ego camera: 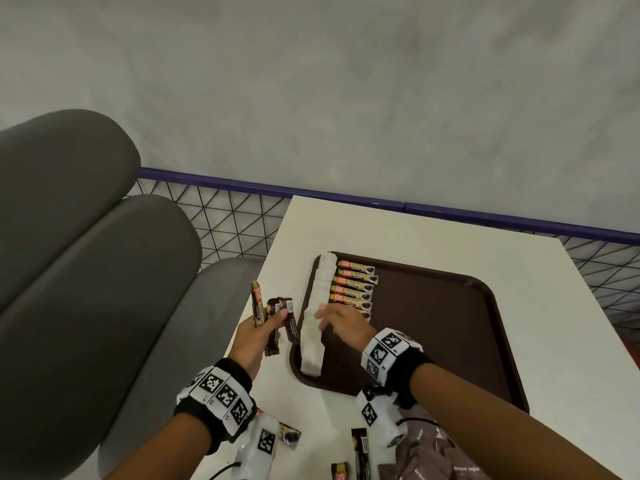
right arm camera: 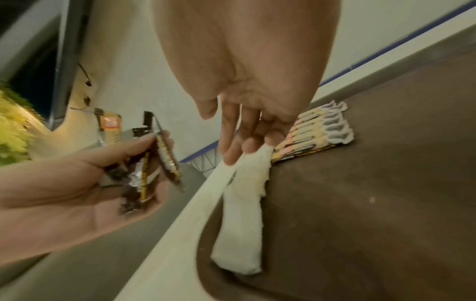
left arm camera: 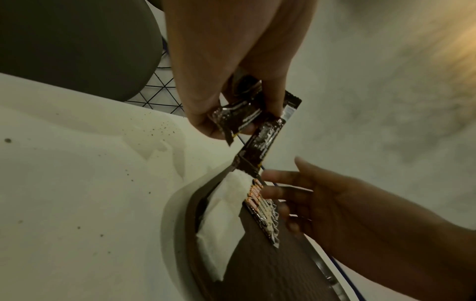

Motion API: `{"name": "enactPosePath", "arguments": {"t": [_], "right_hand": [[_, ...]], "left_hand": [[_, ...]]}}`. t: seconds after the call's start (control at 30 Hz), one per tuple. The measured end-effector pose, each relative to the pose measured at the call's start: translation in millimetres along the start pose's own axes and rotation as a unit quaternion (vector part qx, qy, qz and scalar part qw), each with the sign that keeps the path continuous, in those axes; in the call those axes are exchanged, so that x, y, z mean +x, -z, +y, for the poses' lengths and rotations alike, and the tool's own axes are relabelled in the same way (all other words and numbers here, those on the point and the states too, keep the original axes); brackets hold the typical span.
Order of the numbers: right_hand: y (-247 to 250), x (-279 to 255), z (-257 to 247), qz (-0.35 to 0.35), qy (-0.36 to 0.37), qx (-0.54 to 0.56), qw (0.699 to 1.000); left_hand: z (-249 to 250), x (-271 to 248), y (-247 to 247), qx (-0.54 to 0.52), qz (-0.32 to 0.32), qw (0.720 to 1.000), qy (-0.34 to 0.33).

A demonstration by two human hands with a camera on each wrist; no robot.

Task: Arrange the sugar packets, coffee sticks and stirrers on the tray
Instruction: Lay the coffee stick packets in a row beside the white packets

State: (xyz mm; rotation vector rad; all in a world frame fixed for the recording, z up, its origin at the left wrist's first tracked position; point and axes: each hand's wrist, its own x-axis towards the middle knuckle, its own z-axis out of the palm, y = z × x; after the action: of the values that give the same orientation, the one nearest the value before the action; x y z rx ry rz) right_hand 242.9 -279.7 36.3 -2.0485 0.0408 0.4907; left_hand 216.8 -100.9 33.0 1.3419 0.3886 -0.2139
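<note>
A brown tray (ego camera: pixel 450 334) lies on the white table (ego camera: pixel 540 271). Along its left edge runs a row of white sugar packets (ego camera: pixel 317 313) (right arm camera: pixel 244 195) (left arm camera: pixel 221 220). Right of them lie several coffee sticks (ego camera: pixel 355 289) (right arm camera: pixel 316 132) (left arm camera: pixel 262 211) side by side. My left hand (ego camera: pixel 258 332) (right arm camera: pixel 85 183) is left of the tray, above the table edge, and grips a bunch of dark coffee sticks (ego camera: pixel 280 318) (left arm camera: pixel 247 122) (right arm camera: pixel 152 163). My right hand (ego camera: pixel 341 322) (right arm camera: pixel 247 130) (left arm camera: pixel 322 199) hovers over the tray with straight fingers, the tips touching the sugar packets. No stirrers show.
More coffee sticks (ego camera: pixel 360 448) and a brown printed bag (ego camera: pixel 433 455) lie on the table near me. A grey padded bench (ego camera: pixel 86 254) stands to the left. A wire mesh rail with a blue top bar (ego camera: pixel 242 216) runs behind the table, before a grey wall.
</note>
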Motion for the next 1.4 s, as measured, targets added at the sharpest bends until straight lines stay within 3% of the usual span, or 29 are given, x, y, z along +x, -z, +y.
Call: {"name": "enactPosePath", "arguments": {"t": [0.17, 0.37, 0.47, 0.57, 0.7, 1.03, 1.4], "right_hand": [[-19.3, -8.9, -22.5, -0.099, -0.051, 0.039, 0.993], [-23.6, -17.1, -23.6, -0.132, -0.063, 0.170, 0.975], [-22.1, -22.9, -21.5, -0.156, -0.035, 0.197, 0.967], [-20.5, -26.3, -21.0, -0.135, -0.002, 0.189, 0.973], [-14.9, -22.4, -13.1, -0.045, 0.045, 0.128, 0.990], [-8.4, -14.9, 3.8, 0.065, 0.096, 0.084, 0.990], [14.8, -21.5, 16.1, 0.031, -0.014, 0.222, 0.974]], "left_hand": [[4.5, -7.6, -5.8, -0.001, -0.039, 0.999, -0.016], [8.4, -12.1, -3.9, -0.015, -0.052, 0.998, -0.011], [9.3, -13.4, -4.7, -0.027, -0.058, 0.998, -0.010], [8.8, -12.4, -4.9, -0.039, -0.062, 0.997, -0.007], [8.7, -8.3, -1.2, -0.077, -0.023, 0.997, -0.007], [10.5, -6.1, -2.7, -0.070, -0.020, 0.997, 0.001], [4.2, -1.0, -10.0, -0.063, 0.005, 0.998, -0.007]]}}
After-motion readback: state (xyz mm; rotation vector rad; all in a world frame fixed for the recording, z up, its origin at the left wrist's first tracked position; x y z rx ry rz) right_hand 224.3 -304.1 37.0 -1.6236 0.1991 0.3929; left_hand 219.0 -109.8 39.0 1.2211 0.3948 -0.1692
